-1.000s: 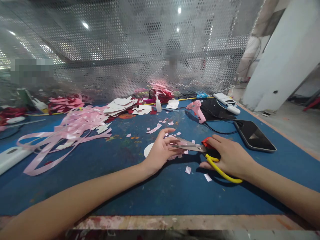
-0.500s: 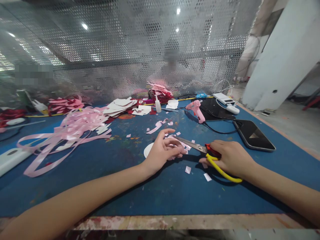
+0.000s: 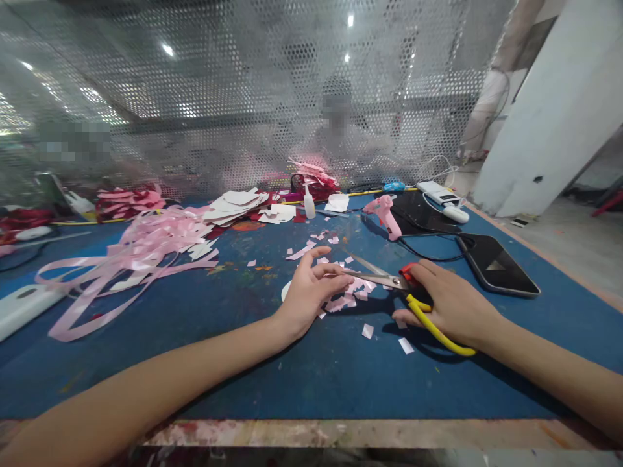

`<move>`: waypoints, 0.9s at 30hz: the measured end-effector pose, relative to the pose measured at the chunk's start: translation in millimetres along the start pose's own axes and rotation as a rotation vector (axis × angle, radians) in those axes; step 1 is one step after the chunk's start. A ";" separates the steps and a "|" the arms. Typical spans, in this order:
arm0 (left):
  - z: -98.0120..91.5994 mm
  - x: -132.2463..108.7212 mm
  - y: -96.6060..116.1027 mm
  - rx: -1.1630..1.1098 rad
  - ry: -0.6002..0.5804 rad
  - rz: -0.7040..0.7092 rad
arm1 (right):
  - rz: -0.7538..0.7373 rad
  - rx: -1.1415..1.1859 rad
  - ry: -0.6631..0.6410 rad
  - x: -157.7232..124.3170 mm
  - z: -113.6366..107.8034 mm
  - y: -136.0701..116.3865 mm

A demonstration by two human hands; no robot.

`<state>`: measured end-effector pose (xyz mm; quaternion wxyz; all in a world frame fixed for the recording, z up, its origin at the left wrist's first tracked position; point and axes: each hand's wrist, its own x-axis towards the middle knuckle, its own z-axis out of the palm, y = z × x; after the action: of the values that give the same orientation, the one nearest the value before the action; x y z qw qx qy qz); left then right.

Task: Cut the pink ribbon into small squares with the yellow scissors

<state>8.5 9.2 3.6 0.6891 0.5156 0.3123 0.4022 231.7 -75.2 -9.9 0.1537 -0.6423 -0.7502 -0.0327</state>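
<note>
My right hand [image 3: 450,305] is wrapped round the handles of scissors [image 3: 396,282], which have red and yellow grips. The blades are spread, pointing left to the fingertips of my left hand [image 3: 311,285]. Thumb and fingers of that hand are pinched together beside the lower blade; whatever lies between them is too small to make out. Beneath the blades lies a heap of small pink ribbon pieces [image 3: 348,298]. A white disc [image 3: 285,291] is mostly hidden behind my left hand. Two loose pieces [image 3: 405,346] rest nearer the table's front edge.
Pink ribbon [image 3: 160,243] lies in a tangle at left, beside white paper cutouts [image 3: 233,206]. At the back stands a small white bottle [image 3: 309,204]. A pink glue gun [image 3: 387,217], its black cable and a phone [image 3: 499,264] occupy the right side.
The scissor blades have spread apart from nearly closed. My left fingers have drawn together and shifted slightly left, uncovering more of the pink pieces.
</note>
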 end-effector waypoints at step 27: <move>5.8 -5.6 -3.1 0.125 -0.068 0.026 | -0.104 -0.096 0.000 -4.0 1.2 -2.6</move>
<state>11.5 1.1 2.2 0.6603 0.5751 0.3066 0.3733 229.4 -79.2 -11.7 0.1208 -0.6090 -0.7801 -0.0767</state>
